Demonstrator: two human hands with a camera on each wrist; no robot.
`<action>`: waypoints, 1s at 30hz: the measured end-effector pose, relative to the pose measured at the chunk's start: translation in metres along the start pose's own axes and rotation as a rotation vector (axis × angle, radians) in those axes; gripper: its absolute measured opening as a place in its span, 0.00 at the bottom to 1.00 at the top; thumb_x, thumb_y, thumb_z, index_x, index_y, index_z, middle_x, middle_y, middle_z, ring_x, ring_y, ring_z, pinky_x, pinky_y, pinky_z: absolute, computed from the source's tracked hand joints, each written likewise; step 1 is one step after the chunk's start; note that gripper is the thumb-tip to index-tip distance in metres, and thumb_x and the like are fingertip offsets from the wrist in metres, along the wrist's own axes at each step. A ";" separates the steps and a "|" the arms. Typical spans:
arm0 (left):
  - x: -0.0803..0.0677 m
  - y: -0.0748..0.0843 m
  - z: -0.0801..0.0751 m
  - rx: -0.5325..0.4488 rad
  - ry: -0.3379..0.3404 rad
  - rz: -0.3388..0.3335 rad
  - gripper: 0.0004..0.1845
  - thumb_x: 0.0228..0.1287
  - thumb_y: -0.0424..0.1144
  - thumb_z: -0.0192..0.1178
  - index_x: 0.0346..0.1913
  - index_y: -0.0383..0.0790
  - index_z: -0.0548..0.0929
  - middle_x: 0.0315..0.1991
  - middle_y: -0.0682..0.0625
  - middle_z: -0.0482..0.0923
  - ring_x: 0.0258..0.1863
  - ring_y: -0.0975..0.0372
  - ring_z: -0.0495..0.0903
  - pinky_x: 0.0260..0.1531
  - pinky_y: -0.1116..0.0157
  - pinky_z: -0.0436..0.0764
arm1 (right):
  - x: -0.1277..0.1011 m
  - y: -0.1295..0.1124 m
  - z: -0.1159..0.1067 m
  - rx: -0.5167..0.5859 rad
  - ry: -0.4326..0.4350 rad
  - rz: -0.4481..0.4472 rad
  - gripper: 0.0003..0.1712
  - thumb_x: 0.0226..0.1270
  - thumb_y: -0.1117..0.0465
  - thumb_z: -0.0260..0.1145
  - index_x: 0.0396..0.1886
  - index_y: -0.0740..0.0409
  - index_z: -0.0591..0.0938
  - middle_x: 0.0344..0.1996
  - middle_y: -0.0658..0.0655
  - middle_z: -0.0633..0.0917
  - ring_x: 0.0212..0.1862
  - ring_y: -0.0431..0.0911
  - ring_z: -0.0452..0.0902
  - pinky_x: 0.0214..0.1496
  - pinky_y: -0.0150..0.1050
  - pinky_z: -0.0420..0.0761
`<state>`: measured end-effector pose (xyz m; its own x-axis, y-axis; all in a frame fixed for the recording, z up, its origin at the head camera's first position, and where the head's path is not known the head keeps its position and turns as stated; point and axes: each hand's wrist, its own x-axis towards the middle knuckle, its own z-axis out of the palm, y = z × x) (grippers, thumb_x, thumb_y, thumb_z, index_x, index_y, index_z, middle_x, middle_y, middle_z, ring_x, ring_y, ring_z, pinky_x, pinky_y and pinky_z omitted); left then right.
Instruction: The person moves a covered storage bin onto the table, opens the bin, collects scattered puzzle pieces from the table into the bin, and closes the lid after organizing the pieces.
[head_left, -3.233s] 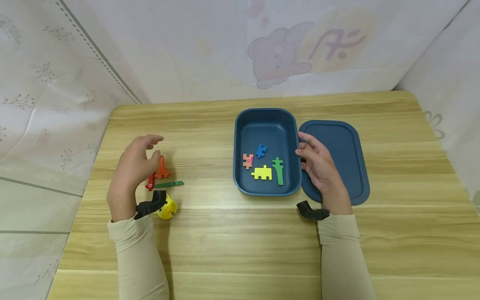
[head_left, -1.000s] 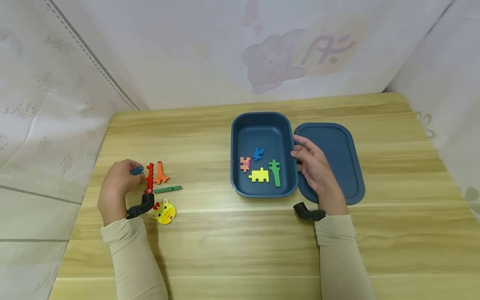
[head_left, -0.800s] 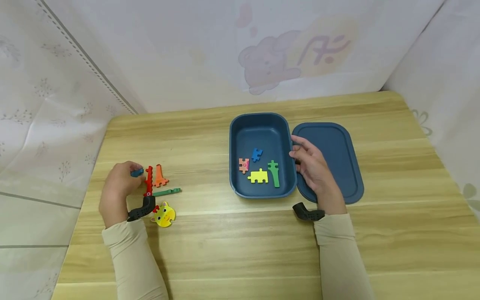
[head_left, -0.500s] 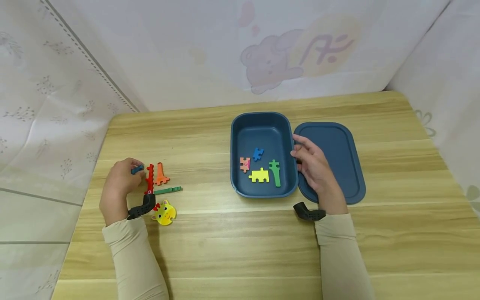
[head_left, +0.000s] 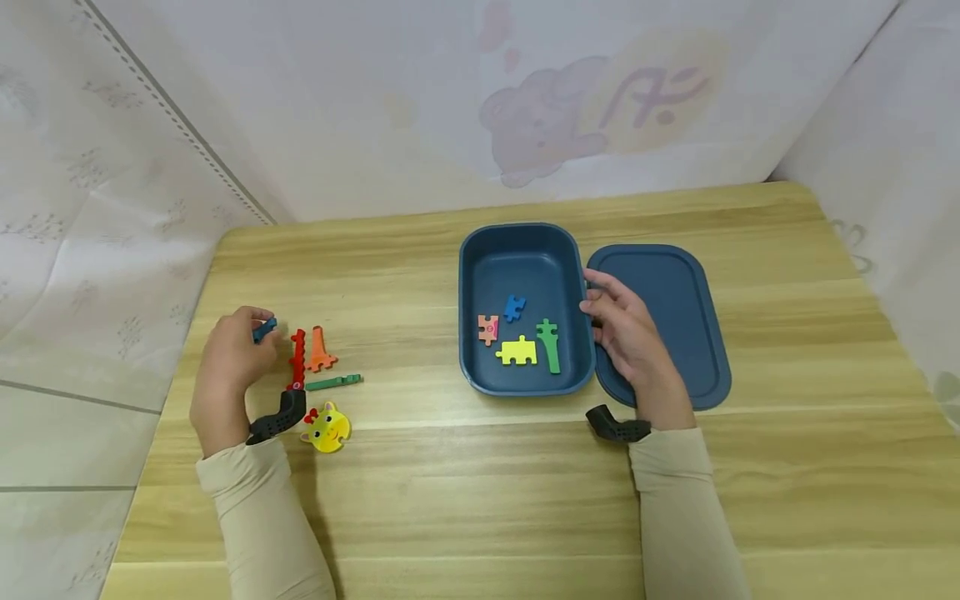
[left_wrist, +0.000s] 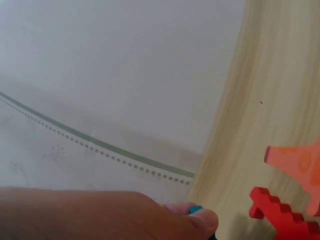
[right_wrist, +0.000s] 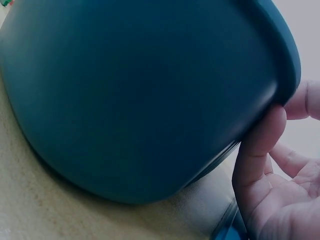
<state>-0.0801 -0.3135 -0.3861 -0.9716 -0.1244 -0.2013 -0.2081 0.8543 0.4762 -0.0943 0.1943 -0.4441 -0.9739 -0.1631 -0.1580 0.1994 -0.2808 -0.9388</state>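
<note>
My left hand (head_left: 236, 358) pinches a small teal puzzle piece (head_left: 264, 328) just above the table, left of a red piece (head_left: 297, 358) and an orange piece (head_left: 322, 349). The left wrist view shows a fingertip on the teal piece (left_wrist: 196, 209), with the red piece (left_wrist: 280, 212) and orange piece (left_wrist: 297, 167) beside it. My right hand (head_left: 626, 333) rests with relaxed fingers against the right wall of a dark blue box (head_left: 525, 242). In the right wrist view its fingers (right_wrist: 262, 145) touch the box (right_wrist: 135, 95) wall.
Inside the box lie a blue (head_left: 513, 307), a pink (head_left: 487, 328), a yellow (head_left: 516, 351) and a green piece (head_left: 550, 343). The box lid (head_left: 678, 300) lies flat to its right. A green stick piece (head_left: 333, 382) and a yellow animal-face piece (head_left: 327, 427) lie near my left wrist.
My left hand came down to the pieces, picked up the teal piece and has now lifted it slightly up and left. The right hand has stayed at the box wall.
</note>
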 end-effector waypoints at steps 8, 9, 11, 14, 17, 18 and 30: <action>-0.001 0.008 0.002 -0.077 0.106 0.119 0.21 0.79 0.33 0.55 0.67 0.23 0.76 0.63 0.23 0.72 0.61 0.34 0.73 0.61 0.35 0.79 | -0.001 -0.001 0.000 -0.030 0.002 0.014 0.36 0.82 0.68 0.53 0.85 0.62 0.55 0.43 0.44 0.77 0.37 0.36 0.77 0.36 0.32 0.83; -0.001 0.010 0.002 -0.092 0.129 0.140 0.20 0.79 0.32 0.55 0.66 0.23 0.77 0.63 0.23 0.72 0.61 0.33 0.72 0.61 0.35 0.79 | -0.002 -0.001 0.000 -0.030 0.001 0.008 0.36 0.82 0.68 0.52 0.85 0.62 0.55 0.43 0.44 0.76 0.37 0.36 0.77 0.36 0.32 0.82; 0.000 0.013 0.003 -0.114 0.161 0.170 0.19 0.78 0.31 0.56 0.65 0.23 0.78 0.63 0.24 0.71 0.63 0.33 0.73 0.61 0.36 0.81 | -0.002 -0.002 -0.001 -0.026 0.001 0.001 0.36 0.82 0.68 0.52 0.85 0.62 0.54 0.43 0.44 0.76 0.37 0.36 0.76 0.35 0.31 0.82; 0.000 0.017 0.002 -0.119 0.176 0.178 0.19 0.78 0.31 0.56 0.65 0.24 0.78 0.65 0.24 0.71 0.61 0.31 0.76 0.60 0.36 0.82 | -0.003 -0.002 -0.001 -0.021 -0.001 0.003 0.37 0.83 0.68 0.52 0.85 0.62 0.54 0.43 0.44 0.76 0.37 0.36 0.76 0.35 0.31 0.82; -0.002 0.019 0.001 -0.117 0.165 0.165 0.19 0.79 0.31 0.55 0.66 0.24 0.78 0.67 0.24 0.70 0.60 0.31 0.78 0.60 0.37 0.83 | -0.003 0.000 0.000 -0.017 0.001 0.014 0.37 0.83 0.68 0.53 0.85 0.61 0.54 0.42 0.45 0.77 0.37 0.37 0.78 0.36 0.31 0.82; -0.003 0.020 0.000 -0.116 0.160 0.160 0.20 0.79 0.32 0.55 0.66 0.24 0.78 0.68 0.24 0.69 0.60 0.30 0.79 0.60 0.37 0.83 | -0.003 0.000 0.000 -0.015 -0.002 0.014 0.37 0.82 0.68 0.53 0.85 0.61 0.54 0.43 0.45 0.78 0.37 0.37 0.78 0.36 0.31 0.82; -0.005 0.026 -0.009 -0.191 0.168 0.209 0.21 0.79 0.36 0.59 0.69 0.29 0.78 0.68 0.31 0.73 0.67 0.39 0.76 0.64 0.42 0.80 | 0.000 0.000 0.001 -0.008 -0.006 -0.005 0.36 0.83 0.68 0.54 0.85 0.62 0.55 0.42 0.46 0.77 0.36 0.37 0.78 0.34 0.31 0.82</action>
<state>-0.0813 -0.2949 -0.3653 -0.9972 -0.0515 0.0543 -0.0041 0.7622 0.6473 -0.0945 0.1931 -0.4442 -0.9741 -0.1678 -0.1515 0.1937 -0.2738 -0.9421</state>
